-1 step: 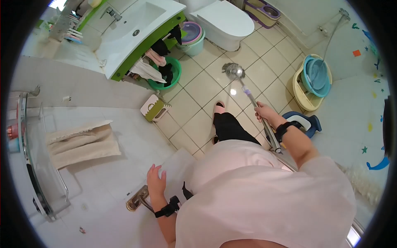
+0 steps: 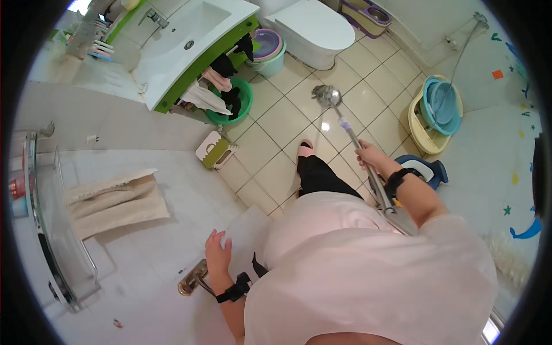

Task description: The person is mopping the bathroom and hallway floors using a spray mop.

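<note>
My right hand (image 2: 371,155) is closed around the metal handle of a mop (image 2: 348,131). The mop's grey head (image 2: 326,96) rests on the tiled floor, in front of the toilet. Its handle slants back toward my right side, and the rear end passes close to my shirt. On the left, my left hand (image 2: 218,252) is raised with its fingers apart and holds nothing. Right beside its wrist is a brass door handle (image 2: 194,278) on a white door.
A green basin (image 2: 246,109) with clothes stands under the washbasin (image 2: 201,23). Near it are a folding stool (image 2: 215,150) and a bucket (image 2: 270,67). Stacked basins (image 2: 425,138) and a blue child's seat (image 2: 440,171) lie right. A beige towel (image 2: 118,221) hangs left.
</note>
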### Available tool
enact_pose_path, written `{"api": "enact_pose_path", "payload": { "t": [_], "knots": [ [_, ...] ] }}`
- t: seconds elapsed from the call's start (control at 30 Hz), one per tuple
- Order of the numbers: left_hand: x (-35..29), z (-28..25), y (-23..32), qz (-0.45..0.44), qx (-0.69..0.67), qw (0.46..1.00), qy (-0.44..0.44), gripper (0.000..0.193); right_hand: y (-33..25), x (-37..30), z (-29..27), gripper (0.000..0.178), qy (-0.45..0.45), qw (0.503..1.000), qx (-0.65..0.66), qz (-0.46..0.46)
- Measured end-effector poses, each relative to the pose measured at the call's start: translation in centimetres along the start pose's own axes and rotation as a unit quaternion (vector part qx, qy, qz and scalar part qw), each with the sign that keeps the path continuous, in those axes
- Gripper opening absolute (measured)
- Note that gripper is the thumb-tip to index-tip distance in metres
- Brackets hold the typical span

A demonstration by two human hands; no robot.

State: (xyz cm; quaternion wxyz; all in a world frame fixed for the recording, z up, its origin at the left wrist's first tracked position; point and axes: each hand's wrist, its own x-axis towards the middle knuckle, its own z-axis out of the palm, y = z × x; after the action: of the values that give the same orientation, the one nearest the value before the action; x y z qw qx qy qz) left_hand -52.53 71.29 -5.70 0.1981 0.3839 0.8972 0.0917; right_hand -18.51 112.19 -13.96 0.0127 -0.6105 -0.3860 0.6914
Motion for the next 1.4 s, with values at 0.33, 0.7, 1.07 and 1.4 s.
{"api": "enact_pose_path", "payload": {
  "t": [0.33,0.7,1.07,1.4],
  "knots": [
    [5.6,4.4,-7.1,-0.151,-0.126,0.962,-0.192,0.032,-12.5,-3.1,0.2,0.063,-0.164,0.956,-0.234,0.068],
    [17.7,-0.3,-3.5,-0.251,-0.239,0.906,-0.245,0.034,-12.9,6.0,5.9,0.056,-0.186,0.972,-0.124,0.068],
    [38.6,-6.2,1.9,-0.022,-0.175,0.958,-0.228,0.029,-11.1,8.0,1.3,0.058,0.076,0.978,0.192,0.039],
    [48.3,-8.6,1.7,0.133,0.02,0.93,-0.342,0.028,-9.5,4.7,9.0,0.047,0.156,0.89,0.425,-0.058]
  ]
}}
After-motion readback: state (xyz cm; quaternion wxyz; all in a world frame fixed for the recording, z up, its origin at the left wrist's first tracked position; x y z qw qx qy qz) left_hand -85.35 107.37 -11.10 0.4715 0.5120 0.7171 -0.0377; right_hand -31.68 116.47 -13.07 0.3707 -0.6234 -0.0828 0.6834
